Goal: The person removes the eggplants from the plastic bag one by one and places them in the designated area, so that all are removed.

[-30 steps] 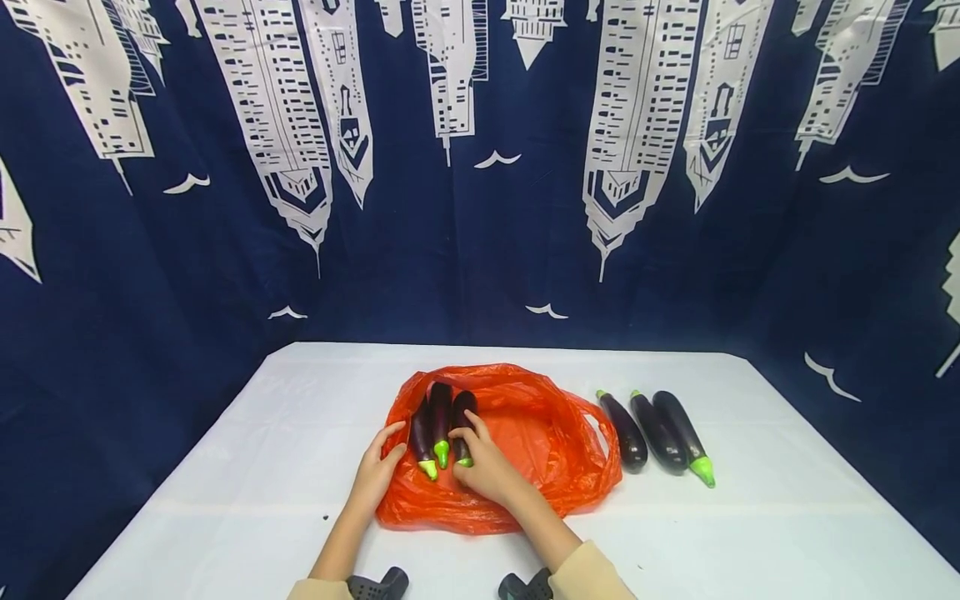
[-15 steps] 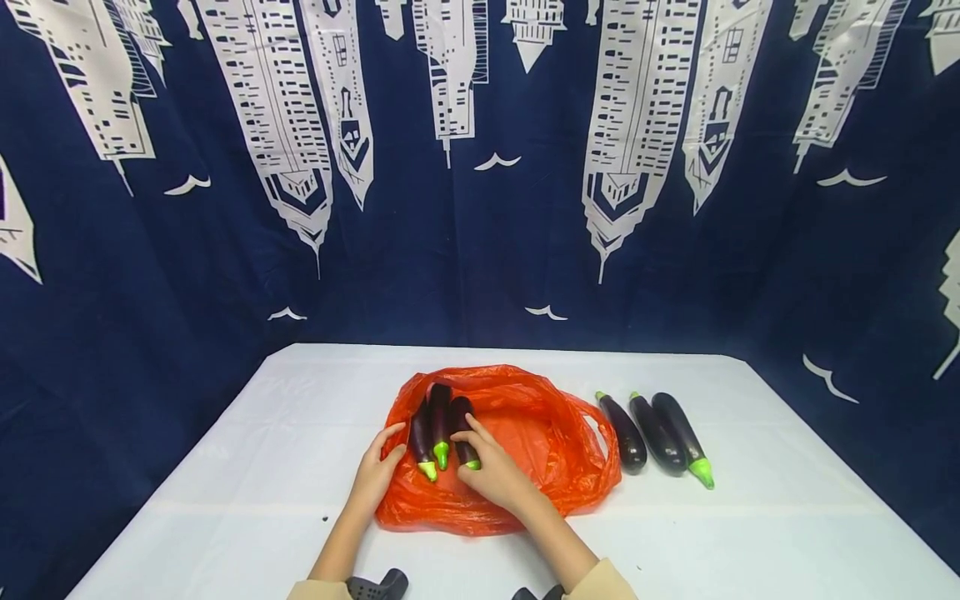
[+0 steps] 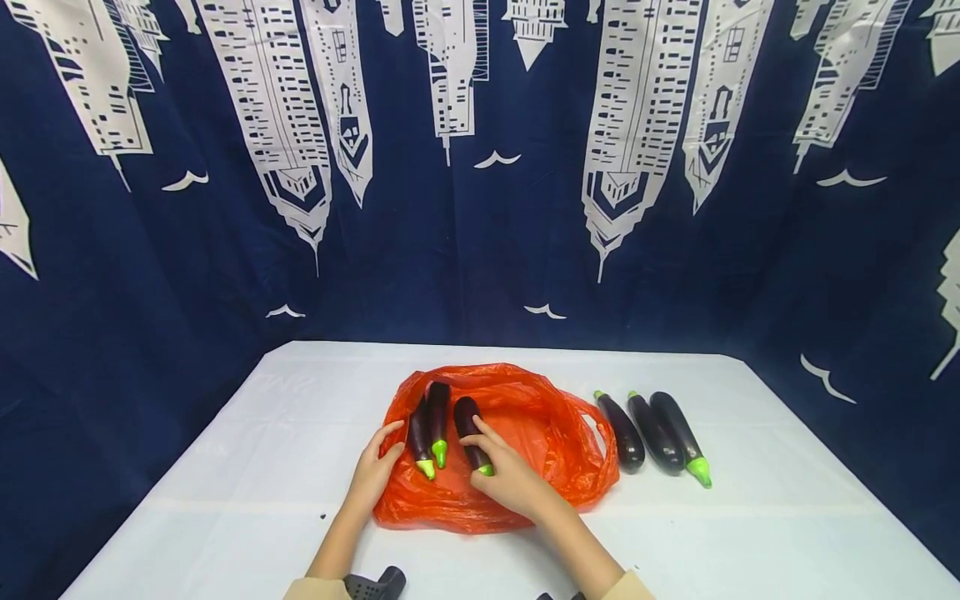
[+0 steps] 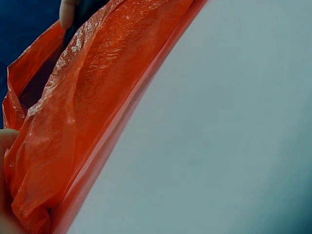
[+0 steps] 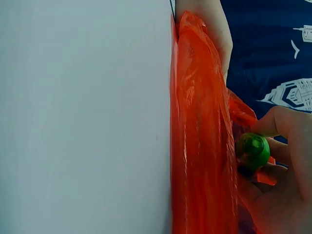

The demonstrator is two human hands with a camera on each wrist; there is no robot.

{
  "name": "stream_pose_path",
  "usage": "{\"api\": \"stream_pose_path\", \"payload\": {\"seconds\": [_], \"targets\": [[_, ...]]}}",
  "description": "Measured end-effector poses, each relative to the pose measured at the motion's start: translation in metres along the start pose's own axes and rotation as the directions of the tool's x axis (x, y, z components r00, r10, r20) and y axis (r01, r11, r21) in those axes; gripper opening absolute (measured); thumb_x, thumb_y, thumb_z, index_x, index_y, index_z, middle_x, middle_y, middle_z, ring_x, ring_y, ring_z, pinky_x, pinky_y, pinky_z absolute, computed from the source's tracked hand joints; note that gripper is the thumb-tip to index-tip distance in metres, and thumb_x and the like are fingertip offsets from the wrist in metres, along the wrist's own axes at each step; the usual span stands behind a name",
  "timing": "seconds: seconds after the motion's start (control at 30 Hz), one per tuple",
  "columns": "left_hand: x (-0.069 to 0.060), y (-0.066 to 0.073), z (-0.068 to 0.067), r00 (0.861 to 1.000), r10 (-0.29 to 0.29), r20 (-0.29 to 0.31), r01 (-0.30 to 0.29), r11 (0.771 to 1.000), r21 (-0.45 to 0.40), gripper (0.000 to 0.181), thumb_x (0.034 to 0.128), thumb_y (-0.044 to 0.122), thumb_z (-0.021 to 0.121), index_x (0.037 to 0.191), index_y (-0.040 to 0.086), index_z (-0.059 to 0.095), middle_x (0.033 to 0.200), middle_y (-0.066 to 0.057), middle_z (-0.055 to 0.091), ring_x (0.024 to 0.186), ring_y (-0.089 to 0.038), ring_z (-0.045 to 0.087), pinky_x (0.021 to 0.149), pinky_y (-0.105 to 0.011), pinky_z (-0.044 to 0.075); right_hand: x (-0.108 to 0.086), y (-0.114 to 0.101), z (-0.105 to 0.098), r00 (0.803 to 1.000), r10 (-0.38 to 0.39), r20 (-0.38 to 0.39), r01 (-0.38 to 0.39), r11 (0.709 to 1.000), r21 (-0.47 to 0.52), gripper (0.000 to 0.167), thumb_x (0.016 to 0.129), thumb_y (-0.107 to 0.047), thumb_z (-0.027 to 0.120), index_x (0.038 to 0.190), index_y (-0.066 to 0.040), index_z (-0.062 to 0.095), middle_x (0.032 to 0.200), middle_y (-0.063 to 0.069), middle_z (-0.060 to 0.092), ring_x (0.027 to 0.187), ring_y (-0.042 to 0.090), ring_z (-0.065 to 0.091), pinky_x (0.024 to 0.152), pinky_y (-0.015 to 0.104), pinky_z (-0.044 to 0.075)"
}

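Note:
An orange-red plastic bag (image 3: 525, 417) lies spread with its mouth open on the table. My right hand (image 3: 510, 479) grips a dark purple eggplant (image 3: 467, 414) with a green stem end, inside the bag. In the right wrist view, that green stem end (image 5: 253, 150) shows between the thumb and fingers. Two other eggplants, one further left (image 3: 420, 437) and one beside it (image 3: 438, 412), lie together at the bag's left side. My left hand (image 3: 373, 473) holds the bag's left edge, thumb and fingers bent at the rim. The left wrist view shows only part of this hand (image 4: 6, 185).
Three more eggplants lie right of the bag: one near its handle (image 3: 622, 433), a middle one (image 3: 656, 433) and one with a bright green end (image 3: 678, 429). The white table (image 3: 225, 483) reaches back to a dark blue printed curtain (image 3: 450, 250).
My right hand has moved a little to the right and nearer with its eggplant, widening the gap to the other two in the bag. My left hand stays at the bag's edge.

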State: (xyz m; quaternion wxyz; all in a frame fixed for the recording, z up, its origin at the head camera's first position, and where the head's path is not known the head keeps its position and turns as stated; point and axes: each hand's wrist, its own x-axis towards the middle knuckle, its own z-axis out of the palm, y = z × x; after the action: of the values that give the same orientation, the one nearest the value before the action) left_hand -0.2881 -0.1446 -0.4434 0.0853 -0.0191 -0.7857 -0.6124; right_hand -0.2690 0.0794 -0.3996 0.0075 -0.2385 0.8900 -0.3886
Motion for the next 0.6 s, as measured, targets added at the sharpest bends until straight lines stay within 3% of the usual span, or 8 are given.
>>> {"api": "stream_pose_path", "payload": {"seconds": [0.3, 0.47, 0.6], "targets": [[0.0, -0.002, 0.001, 1.0, -0.001, -0.001, 0.001, 1.0, 0.001, 0.039, 0.0927, 0.014, 0.047, 0.131, 0.007, 0.044, 0.141, -0.02, 0.036, 0.13, -0.037, 0.031, 0.107, -0.058, 0.023, -0.009, 0.002, -0.018, 0.997, -0.015, 0.082, 0.018, 0.999, -0.035, 0.047, 0.079, -0.013, 0.056, 0.126, -0.017, 0.051, 0.152, 0.002, 0.021, 0.134, 0.033, 0.03, 0.099, 0.055, 0.037], [0.0, -0.002, 0.001, 1.0, -0.008, -0.006, 0.008, 1.0, -0.002, 0.04, 0.0927, 0.015, 0.047, 0.132, 0.008, 0.043, 0.142, -0.02, 0.035, 0.13, -0.037, 0.031, 0.106, -0.059, 0.022, -0.015, 0.0, -0.038, 0.992, -0.014, 0.127, 0.018, 0.999, -0.032, 0.045, 0.079, -0.011, 0.055, 0.124, -0.017, 0.053, 0.151, 0.003, 0.024, 0.127, 0.028, 0.037, 0.085, 0.038, 0.044], [0.001, -0.002, 0.0, 1.0, -0.008, -0.008, 0.008, 1.0, -0.003, 0.04, 0.0926, 0.015, 0.047, 0.132, 0.008, 0.044, 0.142, -0.02, 0.035, 0.13, -0.037, 0.031, 0.106, -0.058, 0.023, -0.018, -0.001, -0.054, 0.985, 0.01, 0.173, -0.009, 1.0, -0.011, 0.044, 0.079, -0.01, 0.055, 0.121, -0.022, 0.053, 0.15, 0.003, 0.025, 0.089, 0.016, 0.051, 0.066, 0.025, 0.043]]}}
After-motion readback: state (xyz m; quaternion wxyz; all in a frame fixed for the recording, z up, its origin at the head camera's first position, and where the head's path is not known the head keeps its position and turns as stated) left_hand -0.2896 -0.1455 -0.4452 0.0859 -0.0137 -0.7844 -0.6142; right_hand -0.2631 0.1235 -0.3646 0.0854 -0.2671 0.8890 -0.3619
